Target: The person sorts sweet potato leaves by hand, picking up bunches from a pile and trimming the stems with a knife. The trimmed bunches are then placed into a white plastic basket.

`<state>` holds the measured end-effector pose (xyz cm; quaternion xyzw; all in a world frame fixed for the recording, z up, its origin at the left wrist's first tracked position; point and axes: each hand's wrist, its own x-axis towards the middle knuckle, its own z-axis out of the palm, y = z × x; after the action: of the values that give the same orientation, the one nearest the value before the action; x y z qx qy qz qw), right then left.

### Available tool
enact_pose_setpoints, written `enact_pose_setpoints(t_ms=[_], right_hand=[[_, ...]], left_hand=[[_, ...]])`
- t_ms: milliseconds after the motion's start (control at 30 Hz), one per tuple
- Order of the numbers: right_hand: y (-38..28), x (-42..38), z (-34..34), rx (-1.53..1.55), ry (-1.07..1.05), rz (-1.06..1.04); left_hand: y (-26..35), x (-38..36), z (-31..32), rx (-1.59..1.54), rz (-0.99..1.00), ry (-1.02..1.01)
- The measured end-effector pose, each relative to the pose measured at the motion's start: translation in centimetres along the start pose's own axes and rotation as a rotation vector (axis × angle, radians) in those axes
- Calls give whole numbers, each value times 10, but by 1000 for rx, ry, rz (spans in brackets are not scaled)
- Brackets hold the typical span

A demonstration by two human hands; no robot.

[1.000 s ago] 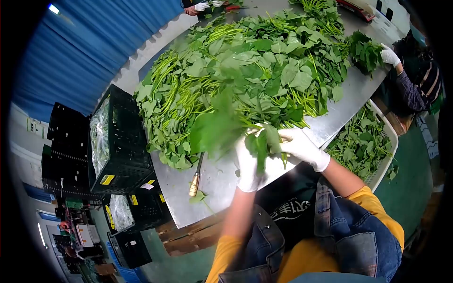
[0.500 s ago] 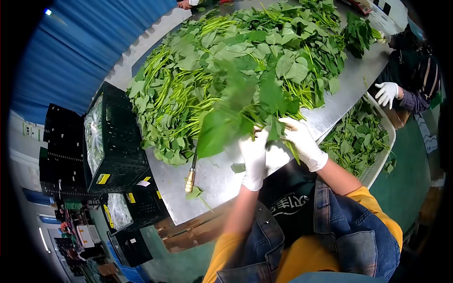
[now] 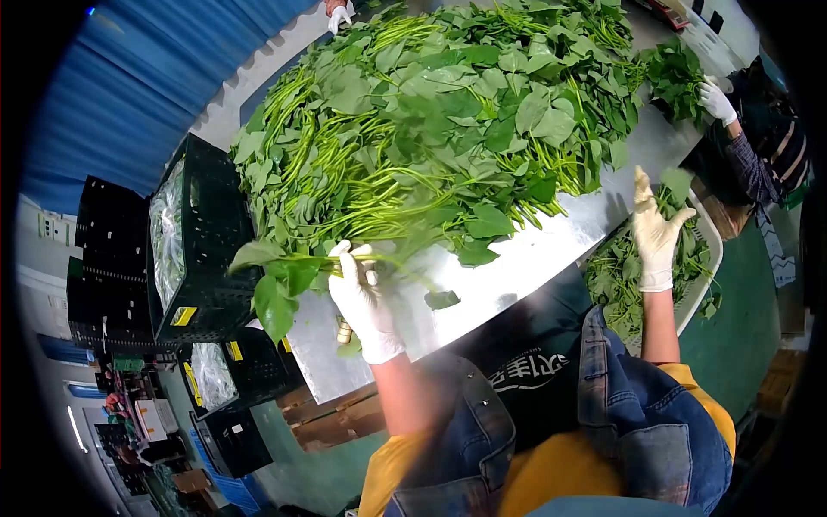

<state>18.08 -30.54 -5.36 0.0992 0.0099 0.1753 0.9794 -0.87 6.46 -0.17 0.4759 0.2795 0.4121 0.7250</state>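
A: Start close. What could go wrong by your left hand (image 3: 360, 297)?
B: Its fingers are bent in around a leafy stem (image 3: 293, 274), near the left edge of the bench (image 3: 508, 263). A handle (image 3: 344, 330) pokes out just beside your hand. I can't see its other end. If it's sharp, you might get cut by reaching there without looking. Squeezing too hard could squash the stem.
A: Anything else close?
B: 1 loose leaf (image 3: 442, 300) lies by the bench's near edge. A sleeve could drag it off.
A: And your right hand (image 3: 657, 233)?
B: It's wide open, past the near edge, over the white basket (image 3: 714, 250). It seems to hold nothing. 1 leaf (image 3: 678, 183) shows by your thumb; I can't tell if they touch.
A: What's in the way?
B: Dark crates (image 3: 215, 250) stand by the left edge, so a big swing could bump them. The big green pile (image 3: 517, 103) blocks reaching across. Farther along the near edge, another person's hand (image 3: 718, 103) holds a bunch (image 3: 676, 79). 1 more gloved hand (image 3: 339, 17) is by the far edge.
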Motion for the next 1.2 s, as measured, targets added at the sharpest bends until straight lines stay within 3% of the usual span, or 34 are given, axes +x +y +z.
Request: enact_pose_setpoints(t_ms=[33, 100, 167, 200, 233, 267, 333, 400, 467, 500, 600, 667, 800, 833, 933, 1000, 1033, 1067, 1133, 1200], right_hand=[[4, 4, -11, -109, -96, 117], [58, 8, -4, -449, 87, 217], [97, 15, 9, -1419, -126, 271], [131, 20, 20, -1595, -85, 216], [139, 39, 3, -1985, -491, -113], [157, 52, 5, -2179, -669, -339], [187, 74, -6, -2685, -856, -525], [196, 95, -24, -3029, -968, -487], [188, 104, -13, -2899, -972, -581], [180, 115, -3, -2678, -956, -665], [170, 107, 51, -2228, -950, -1002], [165, 94, 77, -2167, -1150, -1005], [162, 79, 88, -2227, -1388, -1035], [166, 73, 90, -2188, -1372, -999], [173, 65, 90, -2132, -1376, -1001], [174, 64, 88, -2119, -1401, -1000], [174, 61, 89, -2125, -1406, -1004], [174, 59, 87, -2119, -1408, -990], [173, 59, 78, -2151, -1397, -996], [171, 58, 68, -2212, -1356, -979]], left_hand=[[2, -3, 1, -22, -8, -13], [-4, -1, -1, -97, -73, -47], [-11, 2, -3, -104, -174, -23], [-11, 3, -4, -106, -216, -21], [-7, -1, -4, -153, -261, -3], [-2, -5, -3, -201, -302, 13], [5, -9, -7, -299, -292, 9], [11, -12, -16, -396, -280, -2], [15, -10, -33, -402, -236, -64], [8, -6, -51, -499, -192, -262], [13, -8, -44, -385, -264, -158], [13, -4, -28, -303, -355, -134], [0, 1, 19, -55, -345, -405], [1, -5, 34, -126, -416, -399], [-30, -8, 59, 62, -560, -538], [-39, -20, 72, 38, -548, -606], [-53, -20, 67, 42, -478, -738], [-72, -33, 67, 372, 216, -760], [-28, -57, 85, 209, -142, -656], [-34, -62, 84, 238, -144, -642]])
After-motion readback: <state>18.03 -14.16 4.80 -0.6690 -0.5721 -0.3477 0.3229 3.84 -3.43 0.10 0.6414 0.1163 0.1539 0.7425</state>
